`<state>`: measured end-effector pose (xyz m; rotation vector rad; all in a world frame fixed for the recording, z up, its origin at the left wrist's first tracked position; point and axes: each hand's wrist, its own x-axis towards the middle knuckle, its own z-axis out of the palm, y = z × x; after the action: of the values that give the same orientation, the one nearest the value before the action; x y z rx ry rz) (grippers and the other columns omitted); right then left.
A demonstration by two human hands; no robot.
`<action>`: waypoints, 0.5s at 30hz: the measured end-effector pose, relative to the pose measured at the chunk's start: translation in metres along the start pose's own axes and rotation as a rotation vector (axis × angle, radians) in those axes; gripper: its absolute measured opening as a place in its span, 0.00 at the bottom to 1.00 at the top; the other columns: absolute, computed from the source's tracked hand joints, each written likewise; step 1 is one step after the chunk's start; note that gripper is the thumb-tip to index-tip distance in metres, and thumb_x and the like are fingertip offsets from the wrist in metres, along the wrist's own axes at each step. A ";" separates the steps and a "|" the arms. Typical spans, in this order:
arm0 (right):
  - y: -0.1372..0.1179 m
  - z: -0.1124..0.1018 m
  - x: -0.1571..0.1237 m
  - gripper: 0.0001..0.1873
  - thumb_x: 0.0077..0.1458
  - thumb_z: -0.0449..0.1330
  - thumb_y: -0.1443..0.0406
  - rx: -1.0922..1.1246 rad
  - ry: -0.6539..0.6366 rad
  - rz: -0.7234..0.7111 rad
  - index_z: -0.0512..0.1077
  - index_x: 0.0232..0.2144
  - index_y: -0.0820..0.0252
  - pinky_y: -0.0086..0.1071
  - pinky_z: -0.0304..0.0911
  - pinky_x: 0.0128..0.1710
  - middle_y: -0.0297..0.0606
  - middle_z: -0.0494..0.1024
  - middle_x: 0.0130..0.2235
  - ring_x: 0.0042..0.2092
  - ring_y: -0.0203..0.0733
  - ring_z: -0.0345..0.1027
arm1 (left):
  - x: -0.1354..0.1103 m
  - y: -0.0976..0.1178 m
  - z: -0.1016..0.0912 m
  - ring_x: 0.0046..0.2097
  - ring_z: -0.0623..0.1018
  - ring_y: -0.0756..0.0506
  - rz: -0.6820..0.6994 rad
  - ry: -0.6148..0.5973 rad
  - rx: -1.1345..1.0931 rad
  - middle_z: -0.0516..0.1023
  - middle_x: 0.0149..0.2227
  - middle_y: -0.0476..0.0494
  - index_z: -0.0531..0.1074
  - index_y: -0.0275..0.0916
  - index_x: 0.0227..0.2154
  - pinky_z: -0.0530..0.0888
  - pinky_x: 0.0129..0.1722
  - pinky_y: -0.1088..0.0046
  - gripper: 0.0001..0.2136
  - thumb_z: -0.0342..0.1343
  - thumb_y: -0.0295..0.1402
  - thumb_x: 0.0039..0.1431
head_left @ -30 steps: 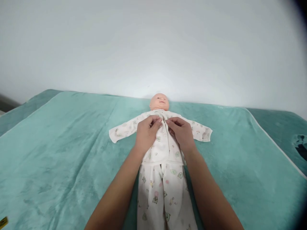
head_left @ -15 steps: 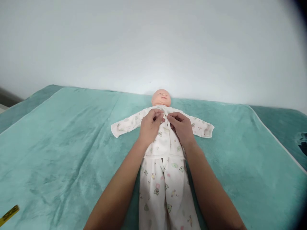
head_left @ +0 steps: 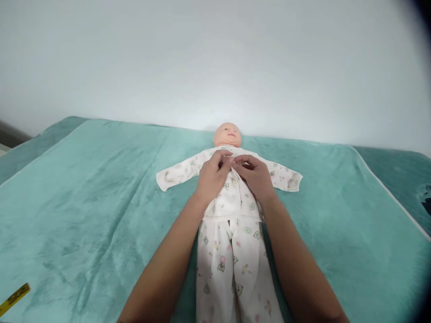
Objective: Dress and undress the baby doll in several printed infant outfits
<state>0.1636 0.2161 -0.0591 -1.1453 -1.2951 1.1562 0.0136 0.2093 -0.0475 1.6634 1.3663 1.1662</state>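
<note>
A baby doll lies on its back, its head close to the wall, dressed in a white printed shirt and matching pants. The shirt's sleeves spread out to both sides. At the upper chest, my left hand pinches one side of the shirt's front opening. My right hand pinches the other side, and the fingertips of both hands meet. Whatever fastener lies between the fingertips is hidden. Below the hands the front edges of the shirt run down to the hem.
A teal plush blanket covers the surface under the doll, with a crease on the left. Behind it rises a pale wall. A yellow strip with black marks lies at the lower left. A dark patch shows at the right edge.
My hands have come closer together at the chest, and the gap between the fingertips has closed. The doll and its clothes lie as before; the view has shifted slightly.
</note>
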 end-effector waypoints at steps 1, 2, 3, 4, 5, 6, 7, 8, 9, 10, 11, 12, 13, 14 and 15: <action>-0.001 0.000 0.000 0.12 0.48 0.67 0.58 -0.029 -0.016 -0.014 0.77 0.36 0.56 0.29 0.58 0.31 0.32 0.74 0.35 0.29 0.32 0.60 | 0.000 0.001 0.000 0.32 0.73 0.49 0.005 -0.002 0.010 0.75 0.30 0.52 0.71 0.45 0.47 0.68 0.36 0.72 0.11 0.52 0.39 0.65; -0.002 0.000 -0.001 0.12 0.48 0.67 0.59 -0.058 -0.029 -0.026 0.76 0.36 0.56 0.29 0.58 0.31 0.31 0.74 0.36 0.29 0.32 0.60 | 0.000 0.001 0.000 0.32 0.72 0.49 0.007 -0.001 0.012 0.74 0.30 0.52 0.71 0.45 0.47 0.68 0.35 0.72 0.11 0.52 0.39 0.64; -0.003 0.000 -0.001 0.11 0.49 0.66 0.60 -0.082 -0.037 -0.035 0.76 0.36 0.56 0.29 0.58 0.31 0.31 0.73 0.36 0.29 0.31 0.59 | -0.001 0.001 0.000 0.31 0.72 0.49 0.009 0.005 0.007 0.74 0.30 0.53 0.71 0.45 0.47 0.67 0.35 0.72 0.11 0.52 0.38 0.64; -0.003 0.000 -0.002 0.11 0.49 0.66 0.60 -0.099 -0.038 -0.042 0.76 0.37 0.56 0.29 0.57 0.31 0.31 0.73 0.36 0.29 0.31 0.58 | -0.001 0.001 0.000 0.32 0.71 0.49 0.009 0.012 -0.006 0.73 0.30 0.53 0.71 0.45 0.47 0.67 0.36 0.73 0.11 0.52 0.36 0.64; -0.003 0.000 -0.002 0.11 0.49 0.66 0.60 -0.106 -0.039 -0.047 0.75 0.37 0.56 0.28 0.56 0.31 0.31 0.73 0.36 0.29 0.31 0.57 | -0.001 0.000 0.000 0.32 0.71 0.50 0.007 0.019 -0.024 0.73 0.30 0.53 0.71 0.45 0.47 0.67 0.36 0.73 0.11 0.52 0.35 0.64; -0.003 0.000 -0.001 0.12 0.49 0.66 0.60 -0.104 -0.041 -0.048 0.75 0.38 0.55 0.28 0.56 0.31 0.31 0.72 0.36 0.29 0.31 0.57 | -0.001 0.000 0.001 0.32 0.71 0.50 0.004 0.023 -0.050 0.73 0.30 0.53 0.71 0.45 0.47 0.67 0.36 0.73 0.11 0.51 0.34 0.63; -0.002 -0.001 -0.001 0.12 0.49 0.66 0.60 -0.095 -0.044 -0.044 0.75 0.38 0.55 0.28 0.56 0.31 0.31 0.72 0.36 0.29 0.31 0.56 | -0.001 -0.001 0.001 0.32 0.71 0.50 0.001 0.026 -0.077 0.73 0.30 0.52 0.71 0.45 0.47 0.67 0.35 0.73 0.11 0.51 0.34 0.63; -0.001 -0.001 -0.001 0.13 0.49 0.66 0.60 -0.084 -0.048 -0.039 0.75 0.39 0.55 0.28 0.56 0.31 0.31 0.72 0.37 0.29 0.31 0.56 | -0.001 -0.002 0.001 0.32 0.71 0.50 -0.002 0.029 -0.102 0.73 0.30 0.52 0.71 0.45 0.48 0.67 0.35 0.74 0.12 0.50 0.33 0.63; 0.000 -0.002 0.000 0.14 0.49 0.66 0.60 -0.071 -0.053 -0.032 0.75 0.40 0.55 0.28 0.57 0.31 0.31 0.72 0.37 0.29 0.31 0.57 | -0.001 -0.002 0.002 0.32 0.71 0.50 -0.005 0.032 -0.118 0.73 0.30 0.52 0.71 0.44 0.48 0.68 0.35 0.74 0.12 0.50 0.33 0.63; 0.000 -0.002 0.000 0.14 0.49 0.66 0.61 -0.060 -0.055 -0.027 0.74 0.40 0.55 0.28 0.57 0.32 0.31 0.72 0.37 0.29 0.31 0.57 | -0.001 -0.002 0.003 0.32 0.71 0.50 -0.006 0.041 -0.122 0.73 0.31 0.52 0.71 0.44 0.48 0.68 0.35 0.74 0.13 0.50 0.32 0.63; 0.001 -0.003 0.001 0.15 0.49 0.66 0.61 -0.052 -0.057 -0.025 0.74 0.40 0.55 0.28 0.57 0.32 0.31 0.72 0.37 0.29 0.31 0.57 | -0.001 -0.003 0.003 0.32 0.71 0.50 -0.007 0.056 -0.114 0.74 0.31 0.51 0.71 0.44 0.49 0.69 0.36 0.74 0.13 0.50 0.32 0.63; 0.001 -0.003 0.001 0.15 0.49 0.66 0.61 -0.048 -0.060 -0.026 0.74 0.40 0.55 0.28 0.57 0.33 0.31 0.72 0.37 0.30 0.31 0.58 | -0.001 -0.002 0.004 0.32 0.71 0.50 -0.008 0.075 -0.100 0.74 0.31 0.51 0.72 0.44 0.49 0.69 0.37 0.74 0.13 0.50 0.32 0.62; 0.001 -0.003 0.002 0.15 0.49 0.66 0.62 -0.046 -0.065 -0.028 0.74 0.40 0.55 0.28 0.57 0.33 0.31 0.72 0.37 0.30 0.31 0.58 | -0.001 -0.002 0.005 0.32 0.71 0.50 -0.010 0.092 -0.085 0.74 0.31 0.52 0.72 0.44 0.48 0.69 0.38 0.74 0.13 0.51 0.32 0.62; 0.001 -0.004 0.002 0.14 0.49 0.66 0.62 -0.045 -0.070 -0.030 0.74 0.40 0.55 0.29 0.58 0.34 0.31 0.72 0.37 0.30 0.31 0.59 | -0.001 -0.001 0.005 0.32 0.71 0.50 -0.014 0.107 -0.078 0.74 0.31 0.52 0.73 0.43 0.48 0.70 0.38 0.74 0.13 0.52 0.32 0.61; 0.001 -0.004 0.002 0.14 0.49 0.65 0.62 -0.045 -0.075 -0.034 0.73 0.40 0.55 0.29 0.58 0.34 0.31 0.72 0.36 0.31 0.32 0.59 | -0.001 -0.001 0.006 0.32 0.71 0.50 -0.021 0.117 -0.083 0.74 0.30 0.52 0.73 0.43 0.47 0.70 0.38 0.74 0.13 0.52 0.32 0.60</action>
<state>0.1674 0.2183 -0.0595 -1.1172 -1.3987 1.1601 0.0184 0.2089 -0.0504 1.5395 1.3837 1.3079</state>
